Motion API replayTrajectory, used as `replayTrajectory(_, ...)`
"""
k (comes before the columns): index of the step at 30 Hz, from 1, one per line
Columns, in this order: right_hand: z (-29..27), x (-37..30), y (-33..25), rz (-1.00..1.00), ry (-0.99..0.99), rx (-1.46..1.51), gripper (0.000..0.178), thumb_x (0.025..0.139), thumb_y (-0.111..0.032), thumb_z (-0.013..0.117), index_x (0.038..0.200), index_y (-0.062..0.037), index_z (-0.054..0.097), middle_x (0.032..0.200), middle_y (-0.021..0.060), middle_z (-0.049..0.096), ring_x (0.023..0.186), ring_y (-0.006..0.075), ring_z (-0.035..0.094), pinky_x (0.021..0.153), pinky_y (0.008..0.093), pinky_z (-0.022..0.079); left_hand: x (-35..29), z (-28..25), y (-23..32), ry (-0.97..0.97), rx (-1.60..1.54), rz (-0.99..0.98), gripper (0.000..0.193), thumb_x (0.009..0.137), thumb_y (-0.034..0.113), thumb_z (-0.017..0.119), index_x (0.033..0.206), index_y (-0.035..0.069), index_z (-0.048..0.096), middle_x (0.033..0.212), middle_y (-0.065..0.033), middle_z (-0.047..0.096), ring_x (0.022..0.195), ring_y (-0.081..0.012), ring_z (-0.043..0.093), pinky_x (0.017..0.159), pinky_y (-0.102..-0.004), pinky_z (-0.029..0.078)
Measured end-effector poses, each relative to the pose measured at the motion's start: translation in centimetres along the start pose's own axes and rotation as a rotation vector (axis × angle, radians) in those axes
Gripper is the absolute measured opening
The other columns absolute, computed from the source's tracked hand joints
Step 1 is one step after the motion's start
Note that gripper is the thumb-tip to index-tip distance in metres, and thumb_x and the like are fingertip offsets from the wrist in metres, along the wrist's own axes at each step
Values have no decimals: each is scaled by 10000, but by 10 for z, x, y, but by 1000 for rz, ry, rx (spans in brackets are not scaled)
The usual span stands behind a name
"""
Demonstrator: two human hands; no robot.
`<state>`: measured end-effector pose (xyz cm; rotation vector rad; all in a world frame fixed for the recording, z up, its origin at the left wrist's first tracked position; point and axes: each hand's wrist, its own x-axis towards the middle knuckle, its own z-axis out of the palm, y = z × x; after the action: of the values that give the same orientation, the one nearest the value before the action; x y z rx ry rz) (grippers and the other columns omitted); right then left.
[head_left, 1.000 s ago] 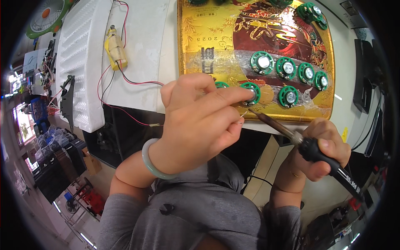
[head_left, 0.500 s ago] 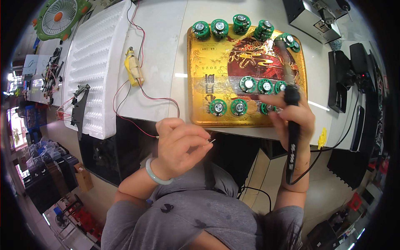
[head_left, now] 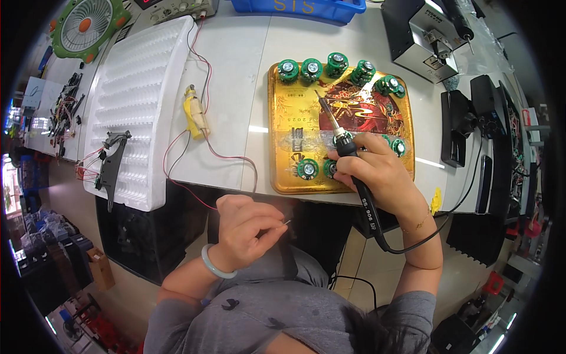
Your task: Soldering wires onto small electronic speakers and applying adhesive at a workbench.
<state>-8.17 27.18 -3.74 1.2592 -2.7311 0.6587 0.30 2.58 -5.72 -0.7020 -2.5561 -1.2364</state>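
Note:
My right hand [head_left: 374, 171] is closed around a black soldering iron [head_left: 367, 206], its metal tip pointing up and left over a gold tin lid [head_left: 283, 133] with a red pattern. Its fingertips are at a small round green speaker-like part [head_left: 331, 169], partly hiding it. Another green part [head_left: 308, 169] sits just left of it. Across the lid's far edge stand several more green parts [head_left: 337, 65], some stacked. My left hand [head_left: 247, 227], lower left of the lid, pinches a thin wire [head_left: 287, 222] whose pale end sticks out. A red lead [head_left: 194, 199] runs up to this hand.
A yellow-taped bundle [head_left: 194, 112] with red and black leads lies left of the lid. Beyond it is a white foam tray [head_left: 132, 112] bearing a black bracket [head_left: 112, 165]. A blue bin [head_left: 300, 9], a soldering station [head_left: 418, 41] and a green fan [head_left: 88, 26] stand farther back.
My right hand has moved left with the iron, whose tip now tilts up-left over the lid. My left hand has shifted slightly down, still pinching. The view has shifted, showing the blue bin.

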Motion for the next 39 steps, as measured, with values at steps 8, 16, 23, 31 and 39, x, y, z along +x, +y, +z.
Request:
replayTrajectory(8,10,-1,1,-48,173,218,221,633,-33,568,846,-79,533,664,38,504,758,225,471,672,318,421,-1,-1,-4,36,-18,-24,158,602,103,704,710,142,595,808,40,599,736,-166,467,725,-308,290)
replayTrajectory(16,2,7,0,-15,114,179,239,631,-36,600,852,-84,521,641,44,506,725,222,463,652,311,409,0,-1,-5,29,-12,-19,160,606,110,705,720,144,597,815,44,597,746,-164,468,732,-310,288)
replayTrajectory(23,3,2,-1,6,69,161,314,614,-63,718,824,-73,485,883,59,630,730,250,506,632,337,434,0,1,-6,19,-15,-14,152,612,113,703,714,136,593,822,40,597,746,-165,477,734,-311,289)
replayTrajectory(31,8,2,-2,24,169,275,280,631,-19,663,863,-76,517,665,65,505,683,234,460,604,324,409,13,13,-5,-21,53,5,100,659,85,678,680,100,581,789,-15,598,980,-231,555,878,-368,283)
replayTrajectory(39,-17,-2,14,-37,517,214,381,580,45,725,816,-94,460,851,70,636,678,207,513,598,295,427,14,18,-10,-8,50,-54,106,660,75,676,680,95,574,779,-20,595,979,-239,563,920,-382,250)
